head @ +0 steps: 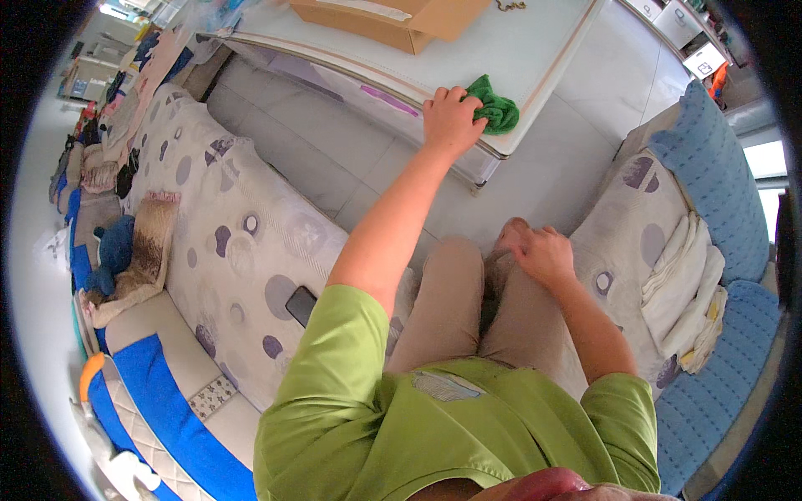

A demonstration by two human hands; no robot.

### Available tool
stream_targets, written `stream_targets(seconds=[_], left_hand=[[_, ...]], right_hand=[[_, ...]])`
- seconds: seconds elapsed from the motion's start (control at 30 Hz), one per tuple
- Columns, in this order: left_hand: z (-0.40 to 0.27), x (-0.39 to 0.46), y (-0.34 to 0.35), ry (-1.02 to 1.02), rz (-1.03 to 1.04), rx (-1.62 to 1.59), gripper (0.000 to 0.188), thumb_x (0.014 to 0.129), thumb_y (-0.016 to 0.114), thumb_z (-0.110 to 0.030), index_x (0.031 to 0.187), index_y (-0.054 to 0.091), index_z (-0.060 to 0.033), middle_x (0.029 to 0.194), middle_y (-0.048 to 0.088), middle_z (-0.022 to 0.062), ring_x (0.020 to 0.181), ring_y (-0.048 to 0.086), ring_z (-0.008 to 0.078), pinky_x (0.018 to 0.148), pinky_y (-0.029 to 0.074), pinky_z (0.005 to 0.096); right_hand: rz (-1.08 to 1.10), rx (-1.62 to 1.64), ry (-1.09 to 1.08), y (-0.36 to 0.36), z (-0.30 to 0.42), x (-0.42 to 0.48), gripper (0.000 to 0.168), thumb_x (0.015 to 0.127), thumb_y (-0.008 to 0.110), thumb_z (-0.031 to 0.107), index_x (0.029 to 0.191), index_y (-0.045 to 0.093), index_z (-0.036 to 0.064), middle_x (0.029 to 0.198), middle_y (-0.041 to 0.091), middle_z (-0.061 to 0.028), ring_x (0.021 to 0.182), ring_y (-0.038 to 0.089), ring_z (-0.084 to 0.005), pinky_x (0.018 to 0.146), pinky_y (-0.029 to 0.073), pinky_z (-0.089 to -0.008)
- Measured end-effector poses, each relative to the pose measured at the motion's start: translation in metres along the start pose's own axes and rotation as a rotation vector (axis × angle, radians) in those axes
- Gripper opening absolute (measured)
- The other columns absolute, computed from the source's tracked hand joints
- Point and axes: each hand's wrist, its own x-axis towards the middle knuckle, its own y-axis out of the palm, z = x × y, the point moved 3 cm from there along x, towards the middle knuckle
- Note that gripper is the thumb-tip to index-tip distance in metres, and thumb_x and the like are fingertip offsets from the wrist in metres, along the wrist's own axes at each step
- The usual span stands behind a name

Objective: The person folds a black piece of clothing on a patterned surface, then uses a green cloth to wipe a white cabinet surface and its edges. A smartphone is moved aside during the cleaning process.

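My left hand (452, 122) is closed over a crumpled green cloth (498, 109), pressing it at the near corner of a low, glass-topped table (526, 53). Part of the cloth bunches out past my fingers to the right. My right hand (544, 255) rests on my right knee with nothing visible in it, its fingers bent over the trouser leg.
An open cardboard box (369, 28) stands farther back on the tabletop, with a small chain-like item (510, 6) beside it. A phone (302, 305) lies on the patterned sofa cover (241, 250) at left. Folded white fabric (683, 288) and blue cushions (714, 175) are at right.
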Motion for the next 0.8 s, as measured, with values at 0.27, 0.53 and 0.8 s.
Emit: stream_targets(seconds=[0.27, 0.53, 0.8], left_hand=[[-0.059, -0.05, 0.017, 0.125, 0.016, -0.108, 0.021, 0.068, 0.073, -0.022, 0.086, 0.07, -0.011, 0.099, 0.064, 0.0092, 0.1, 0.055, 0.0324, 0.087, 0.046, 0.0434], [-0.097, -0.146, 0.05, -0.204, -0.035, -0.597, 0.027, 0.07, 0.071, -0.014, 0.093, 0.061, -0.0035, 0.096, 0.061, 0.0162, 0.092, 0.057, 0.0351, 0.082, 0.047, 0.0441], [-0.099, -0.166, 0.007, -0.186, -0.183, -0.748, 0.033, 0.072, 0.071, -0.013, 0.099, 0.056, -0.0018, 0.098, 0.06, 0.0175, 0.095, 0.057, 0.0353, 0.083, 0.047, 0.0415]], right_hand=[[-0.045, -0.094, 0.066, -0.004, -0.009, -0.043, 0.028, 0.084, 0.059, 0.034, 0.087, 0.067, 0.007, 0.08, 0.068, -0.009, 0.082, 0.065, -0.0282, 0.069, 0.055, -0.042], [-0.198, -0.034, 0.116, -0.018, 0.0, -0.053, 0.03, 0.085, 0.061, 0.036, 0.089, 0.065, 0.006, 0.079, 0.068, -0.0118, 0.077, 0.067, -0.0306, 0.066, 0.054, -0.0429], [-0.388, 0.428, 0.155, -0.02, 0.004, -0.048, 0.052, 0.092, 0.058, 0.039, 0.134, 0.045, 0.012, 0.105, 0.064, -0.017, 0.088, 0.067, -0.0299, 0.073, 0.055, -0.0392]])
